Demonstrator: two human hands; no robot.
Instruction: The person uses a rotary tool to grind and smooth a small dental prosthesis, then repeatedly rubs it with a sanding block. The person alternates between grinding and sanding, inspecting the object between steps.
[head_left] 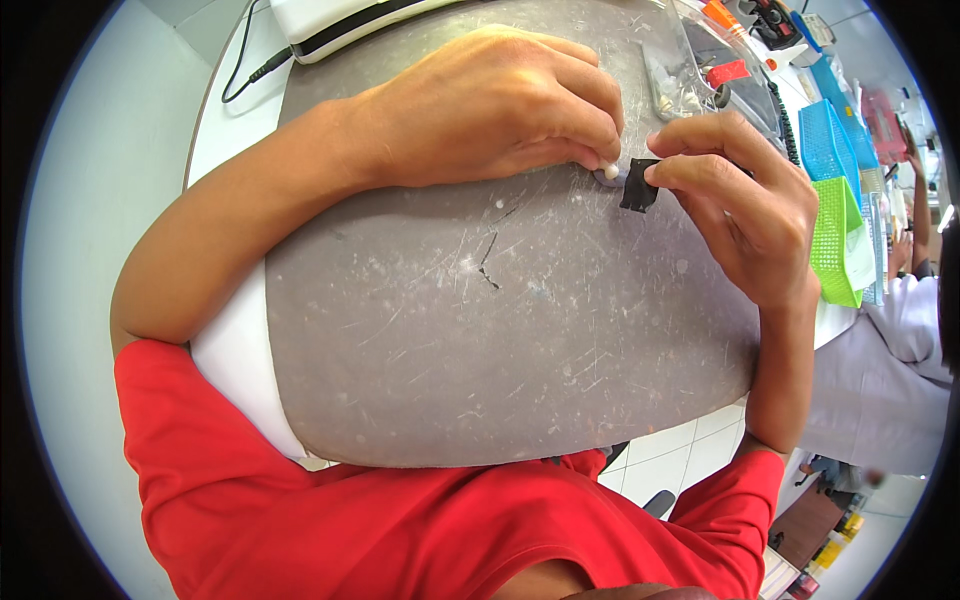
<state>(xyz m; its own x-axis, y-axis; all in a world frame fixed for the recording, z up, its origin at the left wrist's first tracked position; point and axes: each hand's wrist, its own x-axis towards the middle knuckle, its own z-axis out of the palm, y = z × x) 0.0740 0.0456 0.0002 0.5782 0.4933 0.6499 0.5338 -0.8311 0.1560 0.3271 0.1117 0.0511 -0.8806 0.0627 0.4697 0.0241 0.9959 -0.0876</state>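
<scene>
Upper right, our left hand [500, 105] closely pinches a white nub [612, 172], our right hand [758, 212] loosely a black patch [637, 188]: apparently fine positioning, next needing steadiness.

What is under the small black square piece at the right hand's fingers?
The scratched grey mat shows beyond the black piece, and a small purplish item shows at its left edge. Whatever lies directly beneath is hidden.

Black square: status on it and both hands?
Right hand touching black square, grip unclear. Left hand at small white tip, grip unclear. Green basket beside right hand.
</scene>
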